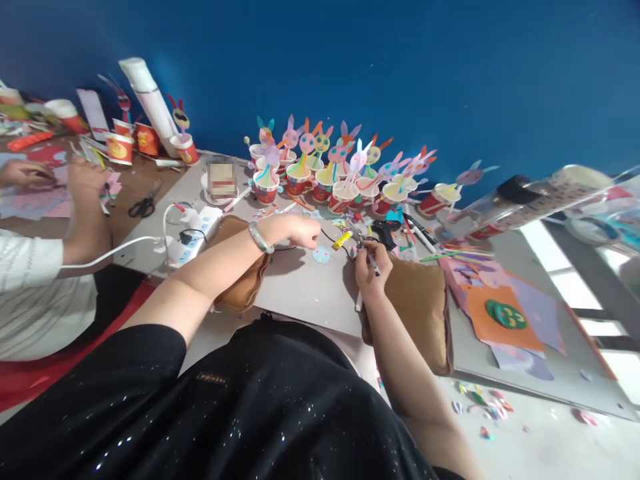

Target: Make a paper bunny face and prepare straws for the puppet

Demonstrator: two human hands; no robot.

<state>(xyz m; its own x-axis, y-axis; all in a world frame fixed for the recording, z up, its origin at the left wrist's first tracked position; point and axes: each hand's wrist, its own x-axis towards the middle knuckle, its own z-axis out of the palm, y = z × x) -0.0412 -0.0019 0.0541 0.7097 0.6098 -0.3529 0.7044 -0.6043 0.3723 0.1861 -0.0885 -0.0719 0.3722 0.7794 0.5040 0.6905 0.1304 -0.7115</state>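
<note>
**Pen in the right, disc by the left!**

And here you are at the counter [305,293], your right grip [369,265] clamped on a pen [373,263], its dark tip angled down. Over on the other side, your left grip [305,233] has its fingers curled in; whether they pinch anything, you can't tell from here. Right by those fingers lies the disc [321,254], pale blue with small red dots, flat on the counter, between your two grips and nearer the left; contact is too close to call.

Just past the disc, a yellow piece [343,240] sits near your right grip, and beyond that a black glue gun [386,233] lies among the scraps. What a crowd at the back: paper rabbits [360,159] standing in red and white cups [345,195], packed close along the blue wall [400,67]!

A brown cushion [420,313] lies beside your right forearm, another under your left. Left of that, a power strip [196,237]. Out right, a green cutout [506,314] rests on orange paper [480,307]. And far left, a co-worker's hands [87,177] are over pink paper, scissors [144,205] close by.
</note>
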